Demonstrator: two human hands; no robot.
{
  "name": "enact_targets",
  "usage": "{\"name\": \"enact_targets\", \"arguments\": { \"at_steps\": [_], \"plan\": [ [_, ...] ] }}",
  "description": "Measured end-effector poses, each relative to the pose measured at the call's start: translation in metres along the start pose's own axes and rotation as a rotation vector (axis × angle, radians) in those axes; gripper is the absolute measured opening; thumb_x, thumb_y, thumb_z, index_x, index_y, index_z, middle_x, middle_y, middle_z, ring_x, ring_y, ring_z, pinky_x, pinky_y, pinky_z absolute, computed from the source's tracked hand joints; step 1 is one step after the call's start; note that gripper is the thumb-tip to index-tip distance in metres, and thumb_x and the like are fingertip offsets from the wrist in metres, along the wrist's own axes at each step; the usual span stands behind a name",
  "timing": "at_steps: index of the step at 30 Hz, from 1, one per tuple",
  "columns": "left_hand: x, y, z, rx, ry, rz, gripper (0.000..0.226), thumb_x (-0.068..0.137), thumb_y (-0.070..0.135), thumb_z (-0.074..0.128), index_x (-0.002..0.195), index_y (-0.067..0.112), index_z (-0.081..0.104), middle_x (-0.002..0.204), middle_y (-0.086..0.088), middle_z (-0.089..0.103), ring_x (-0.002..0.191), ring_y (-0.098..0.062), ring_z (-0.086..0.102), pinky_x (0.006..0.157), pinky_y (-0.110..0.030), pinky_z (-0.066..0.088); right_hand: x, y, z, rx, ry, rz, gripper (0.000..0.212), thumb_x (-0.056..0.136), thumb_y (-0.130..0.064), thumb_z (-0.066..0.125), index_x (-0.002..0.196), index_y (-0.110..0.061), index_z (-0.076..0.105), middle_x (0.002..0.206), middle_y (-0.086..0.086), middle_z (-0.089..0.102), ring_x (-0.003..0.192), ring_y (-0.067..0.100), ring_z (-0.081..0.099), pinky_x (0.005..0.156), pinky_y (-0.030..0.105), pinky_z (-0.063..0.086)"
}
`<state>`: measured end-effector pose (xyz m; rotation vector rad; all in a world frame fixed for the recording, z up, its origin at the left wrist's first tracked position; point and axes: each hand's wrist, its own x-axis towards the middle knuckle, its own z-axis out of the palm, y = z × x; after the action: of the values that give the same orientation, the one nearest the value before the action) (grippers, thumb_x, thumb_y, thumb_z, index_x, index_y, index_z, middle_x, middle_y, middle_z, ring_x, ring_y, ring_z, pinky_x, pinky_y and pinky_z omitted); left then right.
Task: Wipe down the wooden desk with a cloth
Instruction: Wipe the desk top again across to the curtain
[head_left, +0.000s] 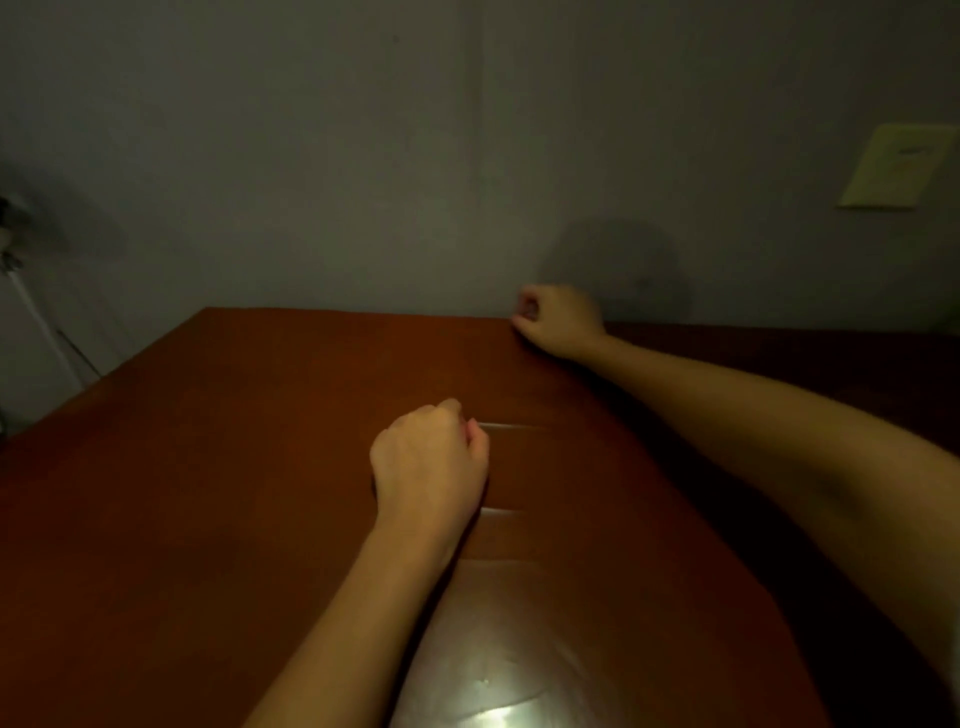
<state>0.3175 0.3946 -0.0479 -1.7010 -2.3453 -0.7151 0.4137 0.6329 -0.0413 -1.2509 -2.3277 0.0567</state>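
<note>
cloth (234, 467) over dim desk (519, 649), right hand (558, 319) pinching its far corner, left hand (431, 457) curled, grip contents hidden

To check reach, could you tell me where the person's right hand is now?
In the head view, the right hand sits at the far edge of the desk by the wall, right of centre, beyond the left hand.
</note>
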Motion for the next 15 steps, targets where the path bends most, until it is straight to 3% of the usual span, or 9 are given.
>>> {"name": "enact_targets", "arguments": {
  "at_steps": [6, 9, 12, 15],
  "plan": [
    [-0.002, 0.000, 0.001, -0.014, 0.018, 0.008, 0.025, 0.095, 0.034, 0.044, 0.077, 0.020, 0.054, 0.074, 0.003, 0.059, 0.071, -0.019, 0.060, 0.064, -0.034, 0.052, -0.092, -0.016, -0.039, 0.284, -0.140, -0.367, 0.018, 0.082, -0.047, 0.060, 0.075, -0.031, 0.056, 0.095, -0.012, 0.071, 0.088, 0.008, 0.068, 0.072, 0.029, 0.051],
    [-0.002, 0.000, 0.002, -0.004, 0.014, 0.020, 0.025, 0.096, 0.033, 0.042, 0.077, 0.020, 0.053, 0.071, 0.005, 0.056, 0.068, -0.016, 0.057, 0.060, -0.031, 0.050, -0.098, 0.030, -0.059, 0.333, -0.154, -0.282, 0.021, 0.086, -0.037, 0.066, 0.071, -0.030, 0.052, 0.097, -0.013, 0.071, 0.092, 0.004, 0.067, 0.077, 0.029, 0.053],
    [-0.002, 0.001, 0.003, 0.001, 0.020, 0.026, 0.026, 0.096, 0.033, 0.042, 0.077, 0.019, 0.053, 0.072, 0.004, 0.057, 0.068, -0.017, 0.058, 0.060, -0.031, 0.050, -0.061, 0.072, -0.055, 0.156, -0.110, -0.088, 0.024, 0.087, -0.042, 0.062, 0.072, -0.026, 0.053, 0.086, -0.010, 0.068, 0.084, 0.014, 0.064, 0.071, 0.036, 0.051],
    [0.000, 0.000, 0.003, 0.003, 0.007, 0.021, 0.027, 0.097, 0.033, 0.041, 0.079, 0.018, 0.054, 0.072, 0.004, 0.057, 0.067, -0.016, 0.057, 0.060, -0.031, 0.050, -0.019, 0.074, -0.033, -0.024, -0.038, 0.086, 0.022, 0.090, -0.037, 0.057, 0.082, -0.017, 0.056, 0.081, 0.002, 0.060, 0.081, 0.026, 0.059, 0.066, 0.031, 0.041]
  ]
}}
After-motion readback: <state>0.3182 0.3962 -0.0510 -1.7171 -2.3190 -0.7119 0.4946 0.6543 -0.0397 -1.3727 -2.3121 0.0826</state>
